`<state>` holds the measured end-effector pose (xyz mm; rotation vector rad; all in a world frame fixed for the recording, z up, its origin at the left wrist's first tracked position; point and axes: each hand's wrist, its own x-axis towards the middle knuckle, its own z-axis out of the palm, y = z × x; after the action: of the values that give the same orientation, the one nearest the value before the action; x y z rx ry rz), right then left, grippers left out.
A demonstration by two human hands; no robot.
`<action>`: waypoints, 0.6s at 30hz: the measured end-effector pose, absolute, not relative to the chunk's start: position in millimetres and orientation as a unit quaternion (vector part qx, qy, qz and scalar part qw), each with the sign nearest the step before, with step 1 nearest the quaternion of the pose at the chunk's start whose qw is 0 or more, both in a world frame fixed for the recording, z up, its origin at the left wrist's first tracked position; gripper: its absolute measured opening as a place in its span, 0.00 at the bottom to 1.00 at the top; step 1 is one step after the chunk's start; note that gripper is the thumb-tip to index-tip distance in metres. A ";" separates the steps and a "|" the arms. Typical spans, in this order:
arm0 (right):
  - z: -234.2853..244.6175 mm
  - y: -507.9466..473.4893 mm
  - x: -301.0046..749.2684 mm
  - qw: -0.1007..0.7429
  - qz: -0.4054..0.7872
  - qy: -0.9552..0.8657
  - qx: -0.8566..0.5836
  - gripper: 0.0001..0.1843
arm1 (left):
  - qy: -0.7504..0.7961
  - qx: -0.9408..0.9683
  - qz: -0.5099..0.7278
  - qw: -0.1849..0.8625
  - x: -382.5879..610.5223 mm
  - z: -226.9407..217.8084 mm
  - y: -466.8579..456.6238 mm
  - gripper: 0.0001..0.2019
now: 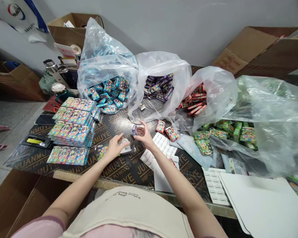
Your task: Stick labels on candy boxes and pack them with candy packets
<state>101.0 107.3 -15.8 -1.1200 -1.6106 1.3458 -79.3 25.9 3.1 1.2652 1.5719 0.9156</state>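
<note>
Between the thumb and fingers of my right hand (145, 136) is a small purple box (134, 130), held just above the table. My left hand (114, 147) is to its left, thumb and fingers apart with nothing between them. Under and beside that hand lies a clear plastic packet with a printed panel (126, 149). Two small red boxes, one at the left (160, 126) and one tilted (172, 133), rest right of my right hand. Sheets of white oval stickers (161, 142) lie by my right forearm.
Clear bags along the back hold blue boxes (109, 91), purple boxes (160, 86), red boxes (197, 100) and green boxes (238, 132). Stacked packs of boxes (73, 122) stand at left, near flasks (56, 71). White sheets (265, 201) lie at right. Cardboard cartons (260, 49) stand behind.
</note>
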 end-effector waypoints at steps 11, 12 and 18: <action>15.5 57.1 136.6 0.314 0.413 -0.796 -0.313 0.52 | 0.507 0.244 0.431 0.706 -51.1 25.0 26.8 0.33; 17.4 58.8 138.8 0.298 0.379 -0.822 -0.303 0.49 | 0.509 0.264 0.418 0.705 -52.7 23.3 26.7 0.34; 2.4 72.8 144.1 0.286 0.208 -0.854 -0.381 0.44 | 0.612 0.617 0.317 0.380 -83.9 12.9 25.5 0.44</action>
<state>144.1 72.8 2.4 -1.0196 -2.2826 0.5572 -83.9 25.5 12.9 1.5747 1.5633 0.8091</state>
